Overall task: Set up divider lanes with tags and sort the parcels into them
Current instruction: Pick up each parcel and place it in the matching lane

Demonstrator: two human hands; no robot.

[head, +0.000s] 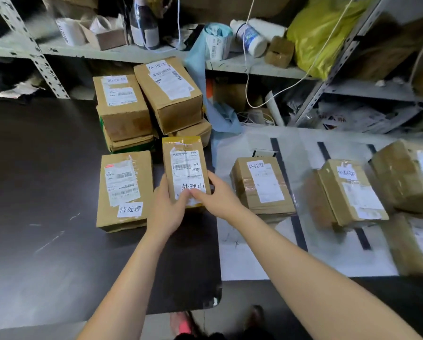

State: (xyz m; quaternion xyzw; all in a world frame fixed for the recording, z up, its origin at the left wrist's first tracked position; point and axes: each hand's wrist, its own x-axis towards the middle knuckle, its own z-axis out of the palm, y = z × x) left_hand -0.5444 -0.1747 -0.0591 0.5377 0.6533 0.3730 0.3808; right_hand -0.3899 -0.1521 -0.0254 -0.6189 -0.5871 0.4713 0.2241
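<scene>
As tag [193, 186] faces up for reading, left hand [168, 209], right hand [218, 196] grip parcel [184, 165] sides, fingers [200, 192] curled round edges; likely headed for lanes [301, 149]

Holds a small brown parcel [184, 165] by its near end between left hand [166, 209] and right hand [220, 196], its white tag [193, 187] reading 处理中 facing up. Has a flatter parcel [123, 190] tagged 待处理 just to its left on the dark table [46, 168], with stacked boxes [122, 111] behind. Shows black strips [283, 165] on a white sheet [249, 256] at right, a taped parcel [262, 185] tagged 待处理 left of the first, and a blurred parcel [350, 192] over the second.
</scene>
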